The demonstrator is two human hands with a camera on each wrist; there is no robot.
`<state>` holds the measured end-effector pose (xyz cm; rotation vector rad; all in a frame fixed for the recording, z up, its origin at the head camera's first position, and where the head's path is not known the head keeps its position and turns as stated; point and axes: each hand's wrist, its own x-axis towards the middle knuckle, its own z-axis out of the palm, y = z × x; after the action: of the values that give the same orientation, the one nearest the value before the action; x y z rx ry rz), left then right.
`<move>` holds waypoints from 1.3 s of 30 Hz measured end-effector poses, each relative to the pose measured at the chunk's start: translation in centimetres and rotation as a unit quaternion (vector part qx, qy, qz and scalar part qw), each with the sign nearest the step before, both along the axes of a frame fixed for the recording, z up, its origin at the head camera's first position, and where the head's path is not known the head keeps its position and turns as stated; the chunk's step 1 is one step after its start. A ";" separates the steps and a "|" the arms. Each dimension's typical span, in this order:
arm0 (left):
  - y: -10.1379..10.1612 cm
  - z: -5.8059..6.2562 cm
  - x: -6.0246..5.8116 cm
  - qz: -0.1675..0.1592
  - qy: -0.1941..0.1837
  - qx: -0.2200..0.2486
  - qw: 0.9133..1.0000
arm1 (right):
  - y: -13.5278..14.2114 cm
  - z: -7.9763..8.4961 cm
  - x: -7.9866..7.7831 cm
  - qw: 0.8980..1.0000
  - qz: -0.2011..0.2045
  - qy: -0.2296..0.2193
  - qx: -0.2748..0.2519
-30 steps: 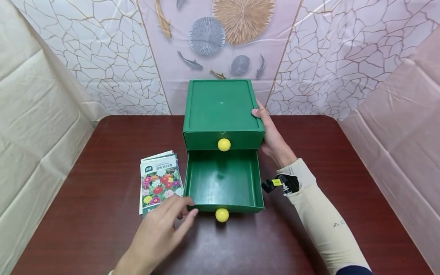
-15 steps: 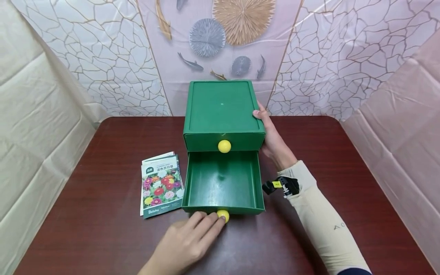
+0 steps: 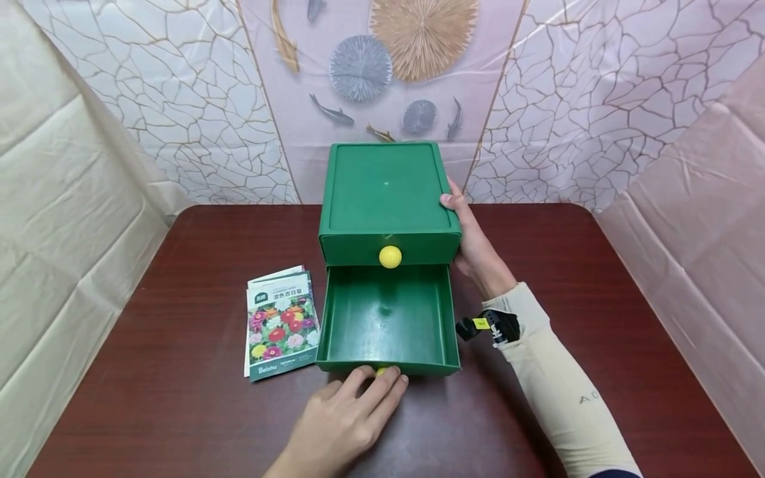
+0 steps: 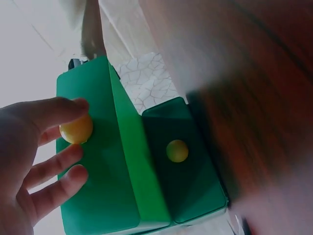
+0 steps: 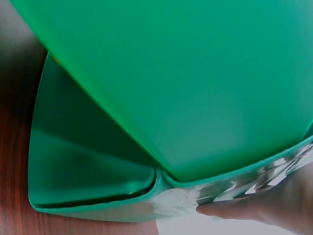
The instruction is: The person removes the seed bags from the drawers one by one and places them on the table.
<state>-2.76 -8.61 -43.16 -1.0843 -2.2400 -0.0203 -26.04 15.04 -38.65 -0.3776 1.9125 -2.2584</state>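
A green two-drawer box (image 3: 385, 189) stands on the table, its upper drawer shut, with a yellow ball knob (image 3: 390, 257) on the front. The lower drawer (image 3: 388, 318) is pulled out and nothing lies in it. My left hand (image 3: 349, 418) is at that drawer's front, thumb and fingers around its yellow knob (image 4: 77, 129), as the left wrist view shows. Against the box's right side lies my right hand (image 3: 478, 245), the thumb on the top edge and the fingers along the side, partly hidden behind it. Up close, the right wrist view shows the box's green surfaces.
Left of the drawer, a small stack of flower-pictured packets (image 3: 283, 325) lies on the dark red wooden table (image 3: 179, 345). Patterned cloth (image 3: 209, 99) hangs behind the table, with pale cloth at both sides. A black strap (image 3: 502, 325) is on my right wrist.
My left hand has moved right from the drawer's left front corner to its yellow knob and taken hold of it. My right hand stays at the box's side.
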 end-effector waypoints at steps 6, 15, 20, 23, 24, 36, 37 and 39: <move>0.3 0.4 0.0 0.007 -0.024 -0.004 1.000 | 0.1 -0.1 0.2 1.000 0.007 0.002 -0.004; 0.6 1.2 -0.3 0.010 0.005 -0.030 0.999 | 0.3 -0.1 0.3 1.000 0.004 0.003 -0.003; 1.0 1.6 -0.8 0.022 0.027 -0.037 0.999 | 0.2 0.0 0.4 1.000 0.001 0.003 -0.004; 1.1 1.7 -1.4 0.029 0.046 -0.036 0.998 | 0.1 0.0 0.3 1.000 0.001 -0.001 -0.009; 1.1 1.7 -1.6 0.031 0.050 -0.036 0.998 | 0.0 0.1 0.3 1.000 0.001 -0.003 -0.009; 1.3 2.1 -3.7 0.045 0.053 -0.034 0.997 | 0.1 0.1 0.4 1.000 0.000 0.003 0.002; 1.4 2.1 -4.0 0.045 0.055 -0.036 0.997 | 0.1 0.1 0.4 1.000 -0.001 0.002 0.004; 1.4 2.2 -4.3 0.044 0.049 -0.041 0.997 | 0.2 0.0 0.4 1.000 -0.004 0.002 0.009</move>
<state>-7.06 -7.18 -40.99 -1.0060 -2.2133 0.1600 -25.60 15.23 -38.62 -0.3725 1.9377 -2.2464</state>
